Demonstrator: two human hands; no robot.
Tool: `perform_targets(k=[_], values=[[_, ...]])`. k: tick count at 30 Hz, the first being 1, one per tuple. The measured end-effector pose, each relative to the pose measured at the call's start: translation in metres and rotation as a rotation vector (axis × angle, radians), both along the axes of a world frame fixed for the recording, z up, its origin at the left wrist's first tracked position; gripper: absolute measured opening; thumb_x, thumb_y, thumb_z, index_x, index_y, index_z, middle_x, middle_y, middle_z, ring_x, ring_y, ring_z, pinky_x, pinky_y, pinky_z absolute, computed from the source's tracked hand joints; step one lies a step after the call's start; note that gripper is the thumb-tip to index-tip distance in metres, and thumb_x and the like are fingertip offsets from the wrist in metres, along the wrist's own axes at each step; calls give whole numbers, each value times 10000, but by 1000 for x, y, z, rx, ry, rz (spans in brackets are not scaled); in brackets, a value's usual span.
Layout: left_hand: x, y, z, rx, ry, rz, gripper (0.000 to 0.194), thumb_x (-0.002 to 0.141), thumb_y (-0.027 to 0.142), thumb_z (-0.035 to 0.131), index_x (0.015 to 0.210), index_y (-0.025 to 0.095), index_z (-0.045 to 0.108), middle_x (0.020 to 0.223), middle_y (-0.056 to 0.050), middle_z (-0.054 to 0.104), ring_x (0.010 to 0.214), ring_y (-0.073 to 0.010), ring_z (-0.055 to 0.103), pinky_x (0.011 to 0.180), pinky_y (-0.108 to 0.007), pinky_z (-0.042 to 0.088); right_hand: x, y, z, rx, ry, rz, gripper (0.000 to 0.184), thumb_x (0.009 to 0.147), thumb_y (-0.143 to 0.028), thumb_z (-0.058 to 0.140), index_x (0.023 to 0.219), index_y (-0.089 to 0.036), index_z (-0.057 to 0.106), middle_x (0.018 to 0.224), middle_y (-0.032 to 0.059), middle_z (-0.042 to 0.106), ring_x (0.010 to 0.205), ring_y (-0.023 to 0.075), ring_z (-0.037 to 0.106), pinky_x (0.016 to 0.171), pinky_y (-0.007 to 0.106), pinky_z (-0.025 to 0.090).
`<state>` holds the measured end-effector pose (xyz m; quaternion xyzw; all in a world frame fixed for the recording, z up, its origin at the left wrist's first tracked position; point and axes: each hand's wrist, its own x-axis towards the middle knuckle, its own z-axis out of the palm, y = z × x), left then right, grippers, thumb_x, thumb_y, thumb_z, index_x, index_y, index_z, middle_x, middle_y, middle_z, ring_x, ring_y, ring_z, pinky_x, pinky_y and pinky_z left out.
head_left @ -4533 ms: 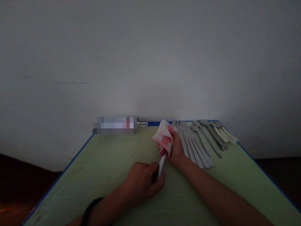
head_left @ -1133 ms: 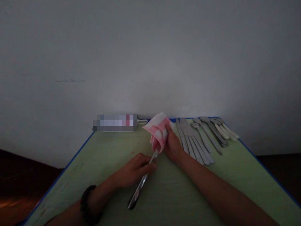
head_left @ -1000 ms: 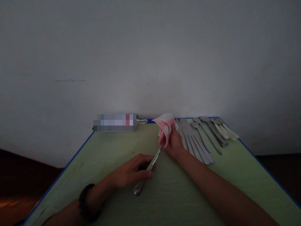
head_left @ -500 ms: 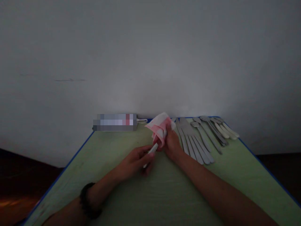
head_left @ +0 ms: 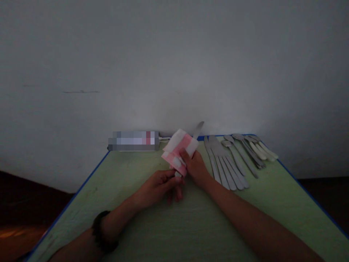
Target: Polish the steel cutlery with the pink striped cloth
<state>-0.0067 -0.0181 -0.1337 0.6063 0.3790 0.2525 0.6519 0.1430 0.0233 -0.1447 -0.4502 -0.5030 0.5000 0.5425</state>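
My left hand (head_left: 159, 186) is closed on the handle end of a table knife (head_left: 199, 129), whose blade sticks out up and to the right. Wrapped around the knife's middle is a pink-and-white cloth (head_left: 178, 143). My right hand (head_left: 195, 166) grips this cloth, its thumb pressed on top, just beyond my left fingers. The cloth hides most of the knife. Close to the right of my right hand lies a fanned row of metal knives (head_left: 222, 163) on the green table (head_left: 131, 171).
Further right lie several spoons (head_left: 230, 143) and a group of white-handled utensils (head_left: 261, 151). A blurred-out box (head_left: 133, 141) with a pale cord loop (head_left: 164, 138) sits at the back left. A wall (head_left: 174, 72) rises behind the blue-edged table.
My right hand and the cloth have slid along the knife toward my left hand. The blade tip now shows beyond the cloth, and the handle end is more covered.
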Motion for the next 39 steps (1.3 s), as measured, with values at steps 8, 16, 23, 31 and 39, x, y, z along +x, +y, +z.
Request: perform_targets(k=[8,16,23,31,39], values=[[1,-1,-1,14,-1,55,339,851,465,524,756,140,542,543,13,632,435,-84,545,434,-180,425,-6,-10,5,23,-1,112,378,659,-479,679,850,-171,571,744,20,606,618,120,512,555,229,417],[-6,-3,6,55,47,-122,365,858,446,543,755,110,641,589,-23,649,521,-101,589,508,-188,426,-7,-10,3,35,-126,110,413,810,-531,448,601,-177,484,523,-29,437,483,89,375,439,221,272],[-6,-2,5,39,64,-138,383,864,460,527,759,114,653,584,-23,651,533,-108,584,522,-197,416,-5,-9,6,8,-144,139,416,790,-530,462,565,-180,474,513,-27,441,484,93,369,446,227,275],[4,-8,6,80,113,-150,353,906,436,450,775,143,597,630,-13,657,546,-100,543,516,-191,386,-3,6,3,-72,-193,63,492,786,-613,413,587,-174,512,523,-20,497,509,109,425,489,239,304],[11,-6,-1,55,85,-97,213,895,347,479,995,162,443,705,-20,684,585,-120,564,576,-233,437,-8,55,-7,-92,-84,-56,508,784,-621,393,562,-184,523,491,-21,501,465,109,417,476,243,293]])
